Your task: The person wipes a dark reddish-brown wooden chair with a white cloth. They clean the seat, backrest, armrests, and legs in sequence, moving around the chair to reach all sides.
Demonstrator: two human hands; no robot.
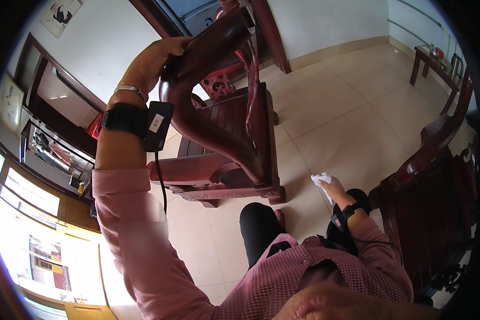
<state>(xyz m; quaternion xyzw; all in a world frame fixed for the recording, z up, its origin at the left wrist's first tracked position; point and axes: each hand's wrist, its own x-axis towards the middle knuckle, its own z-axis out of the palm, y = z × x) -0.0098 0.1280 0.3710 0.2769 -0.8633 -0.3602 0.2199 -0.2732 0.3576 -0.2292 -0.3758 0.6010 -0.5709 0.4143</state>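
Note:
At the upper left, my left hand grips the end of the top rail of a dark red wooden armchair; some of its fingers are hidden by the wood. The chair has a slatted seat, a curved arm and carved trim. Its seat faces up in the picture's middle. Low and to the right of the chair, my right hand is closed around a crumpled white cloth, held above the floor near my knee. The cloth does not touch the chair. Both wrists carry black straps with small cabled devices.
Another dark red wooden chair stands close at my right. A small table with a kettle and other items is at the upper right wall. A doorway is beyond the armchair. Shelving and bright windows lie left, over a tiled floor.

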